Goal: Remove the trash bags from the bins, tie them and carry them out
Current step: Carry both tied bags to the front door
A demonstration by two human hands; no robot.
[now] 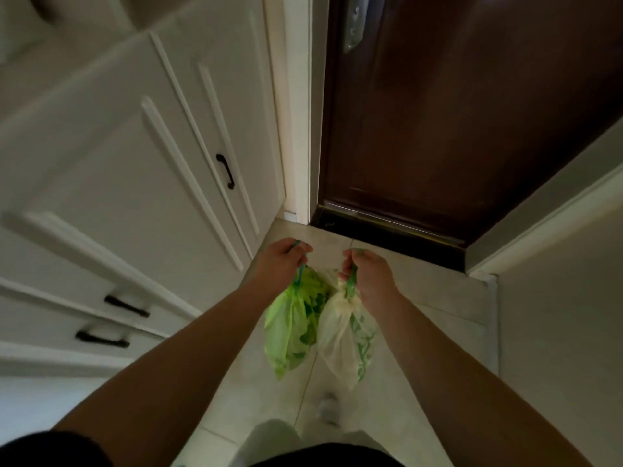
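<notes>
Head view, single entry.

Step in hand, as I judge it: carrying out. Both bags look tied and hang clear of the pale tiled floor (421, 291), with the closed dark brown wooden door (472, 112) just ahead. No bins in view.

Item 1. Bright green thin plastic trash bag (293, 325). Hangs from my left hand (281, 261), its neck gathered into a green twisted tie that runs up into my fist. Left grip: closed around that neck, knuckles up, fingers curled under.

Item 2. Pale cream translucent plastic trash bag with green printing (344, 345). Hangs from my right hand (369, 274), just beside the green one, the two touching along their sides. Right grip: closed on its knotted green neck, thumb side turned toward the other hand.

Pose. Both forearms reach forward and down from the lower corners, nearly straight, converging so the fists sit near each other, a little apart, over the floor in front of the dark metal threshold strip (387, 227).

Surroundings. White panelled cabinet doors (135, 163) with black bar handles to my left; a pale wall to my right; a silver lock plate (354, 25) high on the door, blurred. One light-coloured foot shows below the bags.

Handling notes, my judgement:
- The door needs a free hand; I would pass both necks into one fist first.
- Hold above the knots, not on the thin film, which may stretch or tear.
- Keep the bags lifted off the threshold when stepping through.
</notes>
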